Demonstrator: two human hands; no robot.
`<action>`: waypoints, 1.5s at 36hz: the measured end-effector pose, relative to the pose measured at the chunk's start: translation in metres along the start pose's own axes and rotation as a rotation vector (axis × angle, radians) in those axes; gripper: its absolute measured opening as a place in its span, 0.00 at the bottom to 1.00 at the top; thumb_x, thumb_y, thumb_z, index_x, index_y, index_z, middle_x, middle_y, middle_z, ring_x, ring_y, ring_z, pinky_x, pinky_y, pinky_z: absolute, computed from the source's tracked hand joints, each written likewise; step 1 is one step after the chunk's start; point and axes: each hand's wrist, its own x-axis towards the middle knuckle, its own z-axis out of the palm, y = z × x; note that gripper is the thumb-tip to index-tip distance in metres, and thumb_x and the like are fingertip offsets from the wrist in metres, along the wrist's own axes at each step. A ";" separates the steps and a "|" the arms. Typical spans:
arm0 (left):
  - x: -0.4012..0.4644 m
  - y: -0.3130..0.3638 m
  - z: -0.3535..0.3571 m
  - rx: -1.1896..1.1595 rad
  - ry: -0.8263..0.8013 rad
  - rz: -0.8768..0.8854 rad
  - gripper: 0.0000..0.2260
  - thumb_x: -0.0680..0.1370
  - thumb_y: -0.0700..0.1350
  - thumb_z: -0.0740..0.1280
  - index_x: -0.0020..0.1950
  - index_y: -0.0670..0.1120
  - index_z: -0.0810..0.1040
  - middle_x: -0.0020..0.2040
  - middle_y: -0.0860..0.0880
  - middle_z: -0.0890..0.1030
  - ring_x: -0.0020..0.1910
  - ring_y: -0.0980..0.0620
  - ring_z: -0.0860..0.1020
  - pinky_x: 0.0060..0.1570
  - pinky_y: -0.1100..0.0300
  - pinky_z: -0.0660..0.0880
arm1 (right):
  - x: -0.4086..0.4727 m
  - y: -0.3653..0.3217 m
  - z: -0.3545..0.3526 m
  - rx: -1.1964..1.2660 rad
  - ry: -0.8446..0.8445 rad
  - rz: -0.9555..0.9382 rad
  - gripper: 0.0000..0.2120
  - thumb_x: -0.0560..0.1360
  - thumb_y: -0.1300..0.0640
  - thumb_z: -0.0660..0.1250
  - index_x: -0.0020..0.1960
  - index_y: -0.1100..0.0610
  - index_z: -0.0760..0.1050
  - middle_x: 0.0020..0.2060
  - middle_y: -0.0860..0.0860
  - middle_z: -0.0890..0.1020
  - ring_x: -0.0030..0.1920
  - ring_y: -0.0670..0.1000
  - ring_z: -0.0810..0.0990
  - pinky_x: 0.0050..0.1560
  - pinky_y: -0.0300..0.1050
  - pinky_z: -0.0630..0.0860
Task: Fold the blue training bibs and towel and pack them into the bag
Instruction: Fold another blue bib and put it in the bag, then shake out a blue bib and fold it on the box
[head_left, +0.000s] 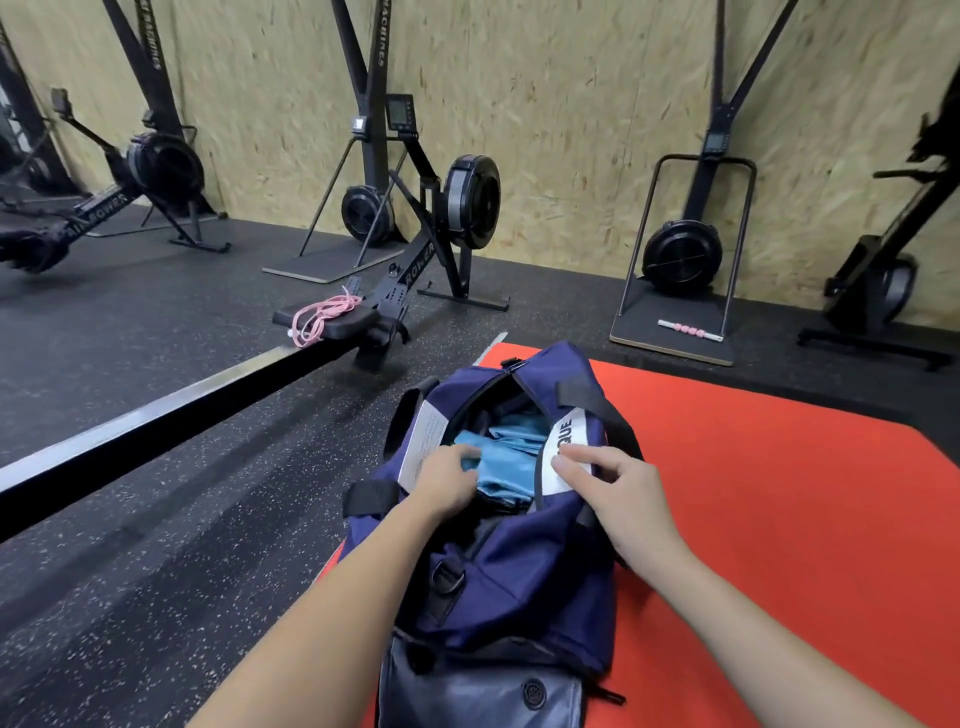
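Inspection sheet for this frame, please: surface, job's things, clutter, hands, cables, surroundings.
Surface: red mat on speckled black floor.
Job's things: navy duffel bag unzipped on the mat; light blue fabric inside.
Clutter: pink rope on the rowing machine seat; pink roller stick on a platform.
Hands: left hand presses the fabric; right hand pinches the bag's opening edge.
Cables: nothing seen.
Surroundings: rowing machines, OSB wall.
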 end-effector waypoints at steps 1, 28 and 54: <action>0.000 0.002 0.002 0.004 -0.013 0.002 0.19 0.77 0.37 0.64 0.67 0.44 0.77 0.67 0.46 0.77 0.67 0.47 0.73 0.64 0.63 0.64 | 0.000 -0.003 -0.002 0.016 0.013 -0.013 0.04 0.71 0.51 0.77 0.46 0.46 0.85 0.48 0.40 0.86 0.49 0.36 0.81 0.55 0.37 0.73; -0.182 0.171 0.045 0.050 0.063 0.391 0.14 0.81 0.48 0.65 0.64 0.45 0.79 0.59 0.46 0.80 0.61 0.47 0.74 0.59 0.60 0.65 | -0.125 -0.041 -0.165 -0.271 -0.061 0.036 0.06 0.75 0.51 0.73 0.50 0.51 0.81 0.45 0.45 0.84 0.45 0.42 0.81 0.50 0.36 0.73; -0.402 0.298 0.448 0.262 -0.783 0.568 0.19 0.79 0.50 0.66 0.67 0.43 0.75 0.58 0.44 0.81 0.59 0.43 0.77 0.61 0.55 0.73 | -0.425 0.209 -0.486 -0.411 0.293 0.766 0.11 0.78 0.53 0.68 0.38 0.55 0.79 0.31 0.48 0.79 0.31 0.46 0.74 0.40 0.43 0.69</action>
